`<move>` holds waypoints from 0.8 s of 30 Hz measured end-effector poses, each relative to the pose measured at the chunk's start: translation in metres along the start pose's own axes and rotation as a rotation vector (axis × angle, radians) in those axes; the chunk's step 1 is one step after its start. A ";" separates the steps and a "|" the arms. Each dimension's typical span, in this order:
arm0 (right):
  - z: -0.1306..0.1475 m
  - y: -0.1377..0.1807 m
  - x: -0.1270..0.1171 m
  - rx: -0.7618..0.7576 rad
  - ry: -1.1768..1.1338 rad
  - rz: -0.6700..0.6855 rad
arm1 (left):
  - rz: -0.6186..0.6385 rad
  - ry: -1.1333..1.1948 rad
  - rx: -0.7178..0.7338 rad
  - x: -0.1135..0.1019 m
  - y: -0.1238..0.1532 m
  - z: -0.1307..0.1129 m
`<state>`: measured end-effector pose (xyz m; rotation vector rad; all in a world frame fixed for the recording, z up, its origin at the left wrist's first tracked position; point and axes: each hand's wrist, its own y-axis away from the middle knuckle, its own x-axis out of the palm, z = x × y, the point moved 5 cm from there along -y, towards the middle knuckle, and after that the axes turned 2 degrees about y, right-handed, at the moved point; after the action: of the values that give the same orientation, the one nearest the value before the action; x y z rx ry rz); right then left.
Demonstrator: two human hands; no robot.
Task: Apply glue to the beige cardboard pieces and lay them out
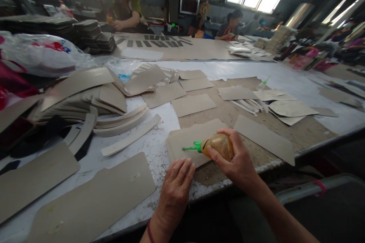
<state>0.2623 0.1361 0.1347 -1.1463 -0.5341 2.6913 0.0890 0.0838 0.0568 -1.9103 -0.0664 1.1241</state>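
My right hand (238, 159) is wrapped round a squeeze bottle (218, 147) of amber glue with a green nozzle. The bottle is tilted on its side, its tip pointing left just over a small stack of grey-beige board pieces (182, 136). My left hand (176, 186) lies with its fingers flat at the near left corner of that stack, holding nothing. To the right of the bottle lies a long board piece (265, 139). A larger board panel (97, 201) with small glue-like marks lies left of my left hand.
Curved strips (122, 123) and a fanned pile of boards (80, 102) lie on the left, beside a plastic bag (42, 53). Loose boards (194, 105) spread across the middle. A person (125, 11) sits across the table. A clear bin (322, 193) stands at the lower right.
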 end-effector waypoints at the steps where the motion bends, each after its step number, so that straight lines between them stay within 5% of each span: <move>1: 0.001 0.000 0.000 -0.001 -0.007 0.018 | -0.002 -0.001 0.001 0.000 0.000 0.000; 15: 0.012 -0.001 -0.009 -0.081 0.088 -0.004 | -0.002 0.016 0.008 0.001 0.000 -0.001; 24: -0.045 0.006 -0.069 0.285 0.043 -0.255 | -0.133 0.085 -0.045 -0.004 0.006 0.004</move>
<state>0.3420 0.1221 0.1492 -0.9823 -0.2570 2.4222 0.0812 0.0813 0.0546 -1.9613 -0.1710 0.9584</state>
